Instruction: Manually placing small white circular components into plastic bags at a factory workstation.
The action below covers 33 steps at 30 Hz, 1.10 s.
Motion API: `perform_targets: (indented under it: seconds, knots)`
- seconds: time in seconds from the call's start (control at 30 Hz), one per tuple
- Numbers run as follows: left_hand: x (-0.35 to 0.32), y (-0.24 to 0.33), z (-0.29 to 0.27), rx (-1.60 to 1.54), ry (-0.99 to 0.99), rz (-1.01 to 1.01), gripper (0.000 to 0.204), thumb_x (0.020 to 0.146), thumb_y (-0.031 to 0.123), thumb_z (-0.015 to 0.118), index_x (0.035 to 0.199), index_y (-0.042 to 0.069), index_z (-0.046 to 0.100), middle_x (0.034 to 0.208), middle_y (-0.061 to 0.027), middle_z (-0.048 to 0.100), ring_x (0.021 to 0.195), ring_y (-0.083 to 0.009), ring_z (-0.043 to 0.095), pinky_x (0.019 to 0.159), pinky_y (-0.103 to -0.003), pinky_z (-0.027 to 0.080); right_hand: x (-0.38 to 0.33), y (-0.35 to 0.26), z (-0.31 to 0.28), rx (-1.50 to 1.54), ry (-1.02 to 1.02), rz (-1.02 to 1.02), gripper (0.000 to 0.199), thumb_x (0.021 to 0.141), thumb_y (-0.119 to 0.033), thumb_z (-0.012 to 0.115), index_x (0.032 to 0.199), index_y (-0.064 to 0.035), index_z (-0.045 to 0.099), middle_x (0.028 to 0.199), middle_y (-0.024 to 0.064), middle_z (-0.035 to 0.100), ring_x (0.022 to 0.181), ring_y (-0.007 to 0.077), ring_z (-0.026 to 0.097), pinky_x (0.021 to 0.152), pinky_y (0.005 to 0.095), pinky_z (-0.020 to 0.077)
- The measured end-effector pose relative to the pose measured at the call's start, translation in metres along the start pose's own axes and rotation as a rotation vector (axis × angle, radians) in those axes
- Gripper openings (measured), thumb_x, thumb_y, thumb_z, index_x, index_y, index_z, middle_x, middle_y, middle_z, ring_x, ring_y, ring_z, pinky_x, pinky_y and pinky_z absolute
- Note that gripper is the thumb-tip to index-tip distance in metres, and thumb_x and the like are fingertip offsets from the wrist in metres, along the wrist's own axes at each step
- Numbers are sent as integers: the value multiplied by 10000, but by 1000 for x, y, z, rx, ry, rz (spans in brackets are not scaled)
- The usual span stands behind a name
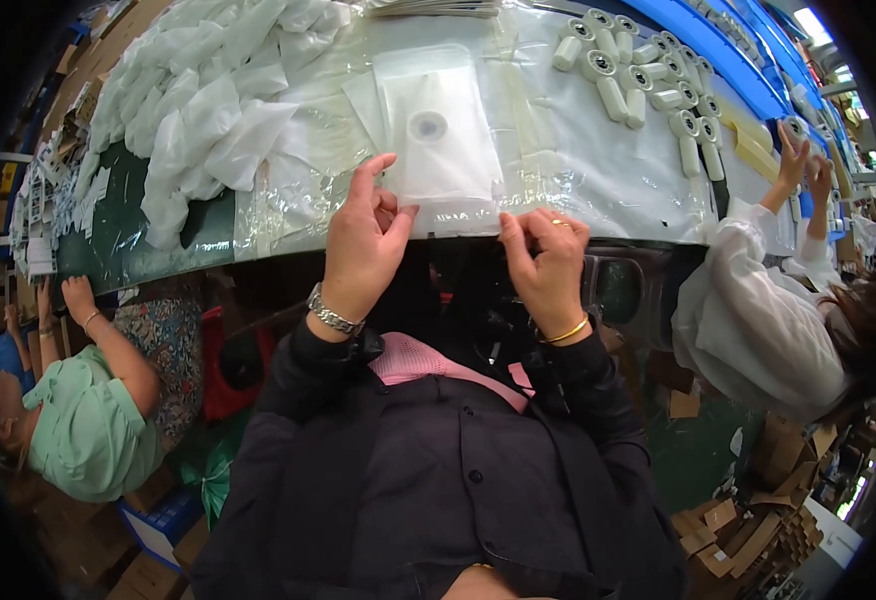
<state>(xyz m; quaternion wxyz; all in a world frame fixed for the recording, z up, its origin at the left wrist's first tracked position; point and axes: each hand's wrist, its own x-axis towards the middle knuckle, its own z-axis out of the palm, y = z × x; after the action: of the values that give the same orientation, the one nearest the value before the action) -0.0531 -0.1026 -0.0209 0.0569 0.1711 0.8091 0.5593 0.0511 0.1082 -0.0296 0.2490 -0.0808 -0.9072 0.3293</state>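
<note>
A flat, frosted plastic bag (448, 165) with a round pale mark lies on the table in front of me, on top of other clear bags. My left hand (363, 240) is at its lower left corner, index finger stretched out and thumb apart, the other fingers curled. At the lower right corner, my right hand (546, 262) is closed, its fingertips pinched at the bag's edge. White shower-head-like pieces (636, 90) with round dark-centred faces lie in a group to the far right.
A heap of white wrapped bundles (208, 110) covers the table's left side. Blue bins (703, 55) line the back right. One person in a green top (98, 425) works at left, another in a white top (758, 320) at right. Cardboard (758, 530) lies on the floor.
</note>
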Motion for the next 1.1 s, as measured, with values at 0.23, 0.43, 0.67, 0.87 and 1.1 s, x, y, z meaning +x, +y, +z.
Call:
perform_targets:
  seconds: [0.23, 0.43, 0.67, 0.87, 1.1]
  knots:
    - [-7, 1, -36, -462, -151, -398, 336, 1077, 177, 694, 1337, -19, 609, 777, -23, 662, 533, -46, 530, 489, -200, 382, 6, -18, -9, -30, 121, -81, 92, 929, -127, 819, 898, -103, 735, 793, -6, 661, 772, 186, 633, 905, 353, 374]
    - [5, -4, -33, -378, -208, -544, 330, 1111, 308, 668, 1138, -20, 680, 671, -17, 640, 425, -45, 458, 407, -211, 309, 20, -45, 16, 53, 5, -293, 101, 896, -130, 843, 944, -125, 755, 859, -13, 699, 837, 191, 653, 919, 361, 375]
    - [1, -12, -33, -447, -207, -444, 296, 1097, 292, 692, 996, 15, 707, 616, -4, 627, 416, -40, 439, 414, -207, 315, 29, -50, 40, 55, -81, -337, 98, 900, -162, 836, 955, -130, 761, 892, -18, 710, 873, 203, 657, 919, 370, 372]
    - [1, -6, -32, -377, -209, -465, 281, 1086, 278, 707, 967, 24, 714, 608, 2, 621, 416, -35, 438, 415, -203, 313, 30, -46, 45, 69, -104, -321, 103, 905, -174, 833, 951, -125, 755, 888, -18, 703, 873, 205, 660, 929, 381, 367]
    - [0, -11, -35, -452, -210, -452, 276, 1086, 276, 709, 964, 28, 719, 605, 8, 617, 419, -30, 432, 417, -202, 301, 36, -53, 45, 86, -129, -336, 97, 921, -182, 820, 949, -125, 746, 886, -12, 694, 881, 209, 661, 946, 388, 364]
